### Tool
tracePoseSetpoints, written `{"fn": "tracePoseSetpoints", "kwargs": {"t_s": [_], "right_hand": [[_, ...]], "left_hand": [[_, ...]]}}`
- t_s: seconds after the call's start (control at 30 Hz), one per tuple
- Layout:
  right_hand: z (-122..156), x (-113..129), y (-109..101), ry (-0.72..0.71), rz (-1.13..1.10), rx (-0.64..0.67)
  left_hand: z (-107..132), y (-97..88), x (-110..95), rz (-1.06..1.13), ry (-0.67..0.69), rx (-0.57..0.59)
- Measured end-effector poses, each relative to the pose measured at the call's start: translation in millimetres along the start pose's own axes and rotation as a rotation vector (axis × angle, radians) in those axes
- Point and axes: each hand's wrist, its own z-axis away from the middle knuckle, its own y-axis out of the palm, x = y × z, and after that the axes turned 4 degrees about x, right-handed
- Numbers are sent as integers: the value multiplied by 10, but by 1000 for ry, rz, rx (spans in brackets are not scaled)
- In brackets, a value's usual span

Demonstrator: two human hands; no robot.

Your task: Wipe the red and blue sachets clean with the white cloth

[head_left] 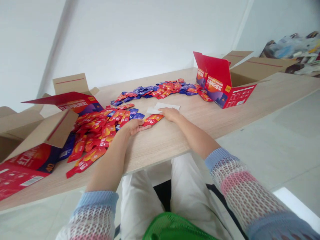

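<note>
Pack (pixel 154 119), red, was btwn L hand (pixel 135 126) & R hand (pixel 170 114). L hand pinched its 8 o'clock end. R hand was on cloth (pixel 163 105) at 1; can't tell if it gripped. Near pile (pixel 96 128) lay at 9, far pile (pixel 166 89) at 12, L box (pixel 31 163) 8, R box (pixel 216 88) 2.

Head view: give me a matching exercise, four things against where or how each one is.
Things
1. Left hand
2. Right hand
3. Box on the right
4. Green mesh

Places or states
A. Standing open, flaps spread
B. Fingers on the white cloth or paper
C. At the picture's bottom edge
D. Beside the nearer sachet heap

Pairs: 1-D, 2-B, 3-A, 4-C
</note>
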Motion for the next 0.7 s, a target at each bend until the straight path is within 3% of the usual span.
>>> {"fn": "tracePoseSetpoints", "kwargs": {"t_s": [0.23, 0.43, 0.57, 0.7], "right_hand": [[-1, -262, -77, 119, -90, -65], [12, -18, -30, 15, -182, -202], [40, 226, 62, -191, -206, -20], [85, 306, 18, -465, -199, 163]], "left_hand": [[29, 7, 8, 74, -5, 63], [-9, 7, 19, 148, 11, -4], [-57, -5, -14, 148, -66, 63], [-119, -13, -17, 146, -62, 91]]}}
